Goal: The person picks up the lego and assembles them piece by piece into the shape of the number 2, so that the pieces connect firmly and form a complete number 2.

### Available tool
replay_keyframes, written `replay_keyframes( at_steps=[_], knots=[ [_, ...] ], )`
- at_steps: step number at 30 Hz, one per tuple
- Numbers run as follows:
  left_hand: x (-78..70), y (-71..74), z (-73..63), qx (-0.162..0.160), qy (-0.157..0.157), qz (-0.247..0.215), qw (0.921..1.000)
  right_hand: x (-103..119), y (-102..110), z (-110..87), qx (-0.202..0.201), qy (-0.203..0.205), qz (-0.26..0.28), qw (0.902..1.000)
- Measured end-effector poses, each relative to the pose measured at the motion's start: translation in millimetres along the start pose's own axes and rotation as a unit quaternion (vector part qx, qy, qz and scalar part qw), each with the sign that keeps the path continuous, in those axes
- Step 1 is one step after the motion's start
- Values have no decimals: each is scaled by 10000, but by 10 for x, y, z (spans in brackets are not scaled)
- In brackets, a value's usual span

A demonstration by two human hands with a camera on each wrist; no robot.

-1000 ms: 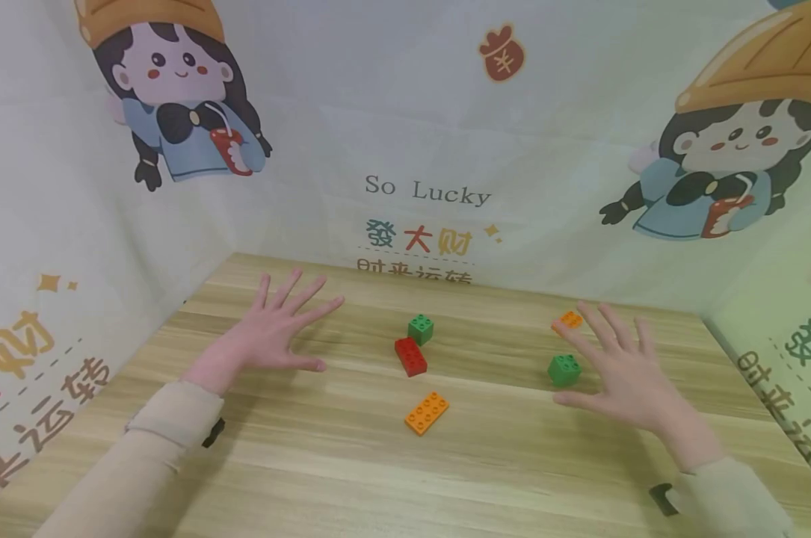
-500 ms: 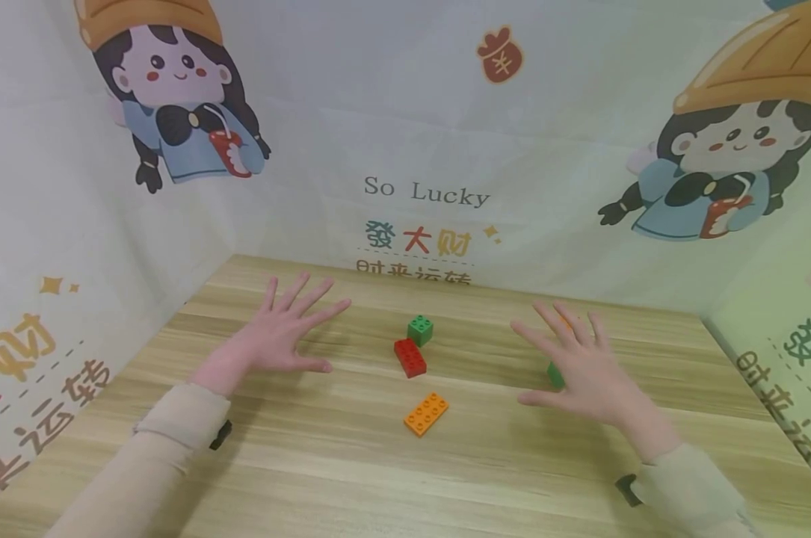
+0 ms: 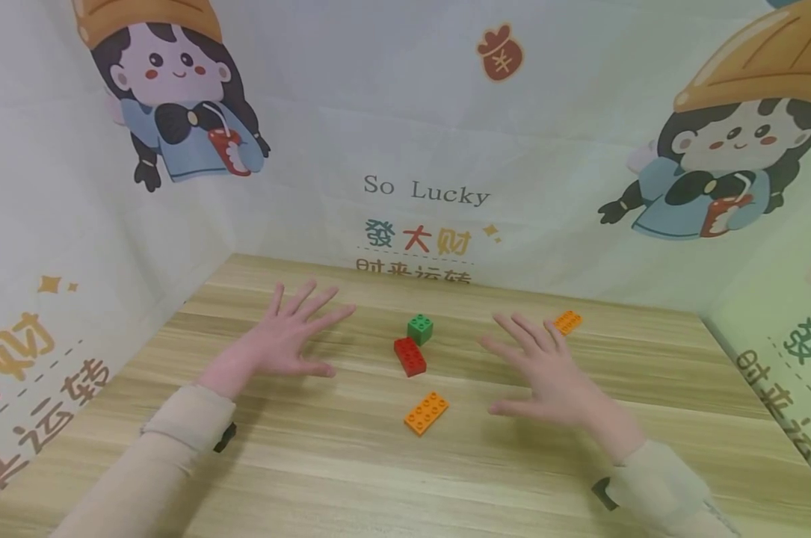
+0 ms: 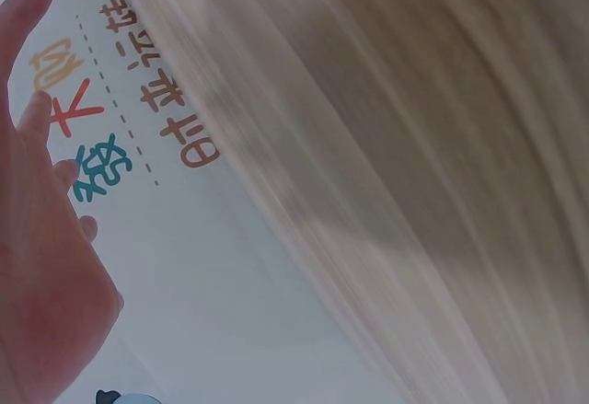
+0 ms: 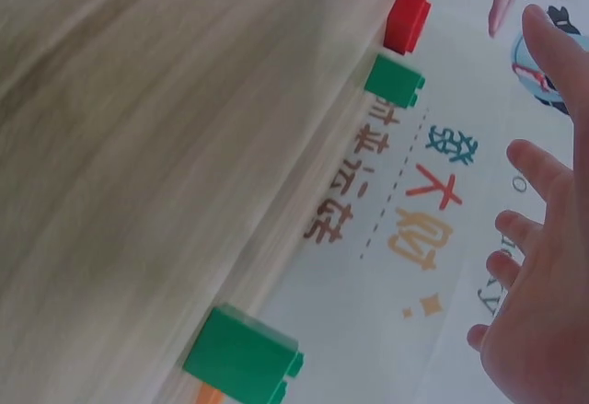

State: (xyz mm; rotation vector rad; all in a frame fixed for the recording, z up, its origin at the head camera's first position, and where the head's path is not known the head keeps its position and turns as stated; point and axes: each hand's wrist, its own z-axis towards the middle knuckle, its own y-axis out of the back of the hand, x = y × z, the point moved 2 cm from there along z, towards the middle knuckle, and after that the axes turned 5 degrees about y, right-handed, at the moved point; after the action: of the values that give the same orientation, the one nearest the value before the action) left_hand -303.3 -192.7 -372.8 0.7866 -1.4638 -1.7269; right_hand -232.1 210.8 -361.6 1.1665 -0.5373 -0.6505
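Observation:
My left hand (image 3: 285, 340) is held over the left half of the wooden table, fingers spread and holding nothing. Opposite it, my right hand (image 3: 549, 377) has its fingers spread too, with nothing in its grasp. Between the hands lie a red toy building brick (image 3: 410, 356) and a small green brick (image 3: 420, 329) right behind it. An orange brick (image 3: 427, 413) lies nearer the front. Beyond the right hand is another orange brick (image 3: 569, 321), overlapped by a fingertip. A second green brick (image 5: 241, 356) shows in the right wrist view; in the head view the right hand hides it.
The wooden table (image 3: 351, 478) meets a pale printed cloth (image 3: 297, 209) along its back and sides. The cloth carries cartoon figures and lettering. Beige sleeves (image 3: 129, 471) cover both forearms, with a dark piece (image 3: 605, 493) under the right wrist.
My right hand has moved left, across the right green brick, which it now hides in the head view. The left hand has drifted slightly right. The bricks have stayed put.

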Motion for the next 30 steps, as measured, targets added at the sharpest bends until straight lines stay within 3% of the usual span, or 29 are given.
replay_keyframes(
  at_steps=[10, 17, 24, 30],
  knots=[
    [-29, -52, 20, 71, -100, 57, 9999, 156, -120, 99, 673, 275, 880, 9935],
    [-63, -76, 22, 153, -123, -55, 9998, 218, -217, 154, 1029, 455, 1155, 9869],
    [-111, -86, 23, 240, -148, -169, 9995, 287, -300, 196, 1480, 670, 1646, 9729],
    [-147, -106, 38, 349, -167, -214, 9990, 339, -324, 222, 1848, 573, 1861, 9633]
  ],
)
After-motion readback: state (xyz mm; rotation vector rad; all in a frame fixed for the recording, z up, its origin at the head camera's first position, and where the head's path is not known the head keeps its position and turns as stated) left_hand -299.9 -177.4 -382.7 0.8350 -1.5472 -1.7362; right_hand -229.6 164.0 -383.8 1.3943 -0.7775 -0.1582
